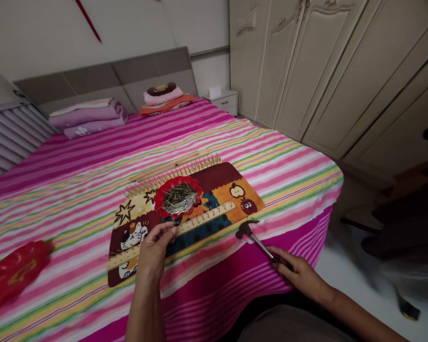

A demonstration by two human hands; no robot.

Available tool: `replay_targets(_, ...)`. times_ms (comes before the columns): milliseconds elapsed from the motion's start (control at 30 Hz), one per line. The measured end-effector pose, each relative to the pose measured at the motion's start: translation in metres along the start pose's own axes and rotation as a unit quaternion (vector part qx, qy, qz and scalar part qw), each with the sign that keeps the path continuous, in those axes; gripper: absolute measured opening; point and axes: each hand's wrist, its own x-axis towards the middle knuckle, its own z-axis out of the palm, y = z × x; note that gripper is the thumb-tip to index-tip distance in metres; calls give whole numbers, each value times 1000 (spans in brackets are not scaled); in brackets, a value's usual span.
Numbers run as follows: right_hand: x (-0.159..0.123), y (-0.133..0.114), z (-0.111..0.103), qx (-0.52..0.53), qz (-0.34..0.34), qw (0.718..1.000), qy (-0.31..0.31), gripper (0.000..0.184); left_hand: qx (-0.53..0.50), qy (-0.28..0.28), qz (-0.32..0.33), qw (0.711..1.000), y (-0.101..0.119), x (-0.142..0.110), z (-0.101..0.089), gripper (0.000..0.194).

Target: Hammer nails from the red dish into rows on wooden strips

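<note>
My right hand (296, 270) is wrapped round the dark handle of a claw hammer (258, 242), whose head rests at the front edge of a patterned mat. At the middle of a narrow wooden strip (207, 217), my left hand (159, 244) is closed in a pinch; whatever is between its fingertips is too small to make out. Small nails stand in a row along this strip, which lies across the mat (196, 247). Just behind my left hand sits a red scalloped dish (158, 205) with a heap of loose nails (180, 198) in it.
Behind the dish lies another wooden strip (174, 176) bristling with upright nails, beside bare wooden strips (171, 164). A red tray-like object (17, 275) is at the left on the striped bed (74, 256). Folded bedding (92, 116) sits near the headboard; wardrobes (288, 61) stand right.
</note>
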Motion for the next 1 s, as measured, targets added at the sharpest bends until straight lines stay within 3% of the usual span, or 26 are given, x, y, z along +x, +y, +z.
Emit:
replay_targets(200,1,-2,-1,2,-4,1000,-4,45,18,57,13,998,-29,-7,6,34)
replay_targets(333,0,-4,-1,-4,0,1000,-6,45,11,56,-1,998,-39,-6,15,36)
replay_targets(700,0,-6,-1,-5,0,1000,-3,43,111,107,39,987,-47,-4,38,34)
replay_targets(1000,-1,-7,-2,-11,2,1000,-7,45,99,117,42,987,-49,-6,43,32)
